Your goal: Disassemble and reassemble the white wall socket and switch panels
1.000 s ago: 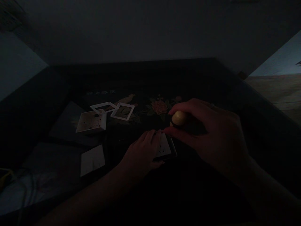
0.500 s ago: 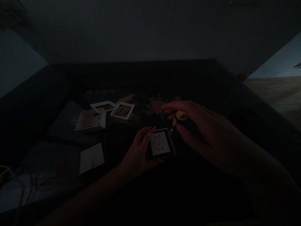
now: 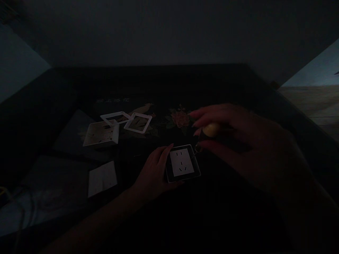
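My left hand is closed on the left side of a wall socket, a square with a white slotted face, a dark surround and a pale rim. In my right hand is a screwdriver with a rounded yellow and dark handle, gripped between thumb and fingers. Its thin shaft slants down to the left, and the tip is at the socket's right edge, by the dark surround. Dimness hides whether the tip sits in a screw.
Left of my hands lie two overlapping white square frames, a white back box and a flat white square plate. The dark tabletop bears a printed flower. A pale cable runs at the lower left.
My right hand has turned about the screwdriver and its fingers have spread a little. The shaft now shows at the socket's right edge. The socket appears slightly further right in view.
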A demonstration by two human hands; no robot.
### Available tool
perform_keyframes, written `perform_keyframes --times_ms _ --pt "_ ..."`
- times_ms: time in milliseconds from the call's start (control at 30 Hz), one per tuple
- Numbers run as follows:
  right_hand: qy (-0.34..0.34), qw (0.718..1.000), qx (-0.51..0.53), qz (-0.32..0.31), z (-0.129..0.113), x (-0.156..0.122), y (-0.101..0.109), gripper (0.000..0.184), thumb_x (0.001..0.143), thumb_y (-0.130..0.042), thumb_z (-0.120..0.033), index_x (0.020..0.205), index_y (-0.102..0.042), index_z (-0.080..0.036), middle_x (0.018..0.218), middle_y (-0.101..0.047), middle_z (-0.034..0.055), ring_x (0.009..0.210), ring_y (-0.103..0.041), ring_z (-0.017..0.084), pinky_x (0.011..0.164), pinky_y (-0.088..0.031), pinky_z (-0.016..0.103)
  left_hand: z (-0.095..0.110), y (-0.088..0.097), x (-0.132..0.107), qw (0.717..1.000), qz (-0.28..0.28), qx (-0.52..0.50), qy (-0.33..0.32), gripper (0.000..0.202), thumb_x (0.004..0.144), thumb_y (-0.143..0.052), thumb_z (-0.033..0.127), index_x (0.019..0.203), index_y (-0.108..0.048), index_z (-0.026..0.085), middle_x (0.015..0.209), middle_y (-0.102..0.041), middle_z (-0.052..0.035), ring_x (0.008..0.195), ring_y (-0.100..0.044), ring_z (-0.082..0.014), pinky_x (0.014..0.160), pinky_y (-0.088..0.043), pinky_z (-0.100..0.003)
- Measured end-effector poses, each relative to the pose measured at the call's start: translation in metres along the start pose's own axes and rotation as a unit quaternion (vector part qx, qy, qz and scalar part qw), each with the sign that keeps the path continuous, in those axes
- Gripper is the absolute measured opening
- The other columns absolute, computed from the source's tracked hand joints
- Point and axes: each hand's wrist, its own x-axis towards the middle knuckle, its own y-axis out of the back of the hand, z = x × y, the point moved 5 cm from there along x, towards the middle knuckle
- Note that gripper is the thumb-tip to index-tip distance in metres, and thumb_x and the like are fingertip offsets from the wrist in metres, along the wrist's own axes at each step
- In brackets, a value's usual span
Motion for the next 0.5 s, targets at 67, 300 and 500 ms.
perform_keyframes --times_ms 67,300,500 --pt "0.023 0.999 -0.022 -0.002 -0.0013 0.001 0.0016 0.019 0.089 -0.062 -0.016 0.108 -0.064 -0.021 0.118 -0.068 0.0053 0.112 -0.065 0.021 0.09 -0.056 0.032 0.0003 0.0003 0.0001 1.0 0.002 0.0 -0.006 0.108 0.068 -0.085 0.035 0.15 -0.016 0.025 0.143 -0.041 -0.0189 0.13 -0.047 -0.039 0.105 -0.045 -0.059" --pt "0.033 0.987 -0.148 0.047 -0.0075 0.0001 0.0001 0.019 0.089 -0.066 -0.019 0.108 -0.068 -0.017 0.093 -0.074 0.0058 0.087 -0.071 0.022 0.074 -0.057 0.032 0.0006 -0.0001 -0.0005 1.0 0.006 0.001 -0.01 0.109 0.067 -0.086 0.035 0.151 -0.016 0.024 0.142 -0.041 -0.0184 0.129 -0.047 -0.038 0.105 -0.046 -0.058" --pt "0.032 0.995 -0.082 -0.047 -0.0038 -0.0036 0.0048 0.029 0.093 -0.058 -0.017 0.12 -0.065 -0.023 0.113 -0.074 0.0004 0.1 -0.07 0.018 0.09 -0.055 0.026 0.0018 0.001 0.0 1.0 0.004 -0.001 -0.009 0.106 0.068 -0.086 0.036 0.15 -0.019 0.022 0.142 -0.042 -0.0191 0.13 -0.047 -0.0373 0.105 -0.046 -0.056"
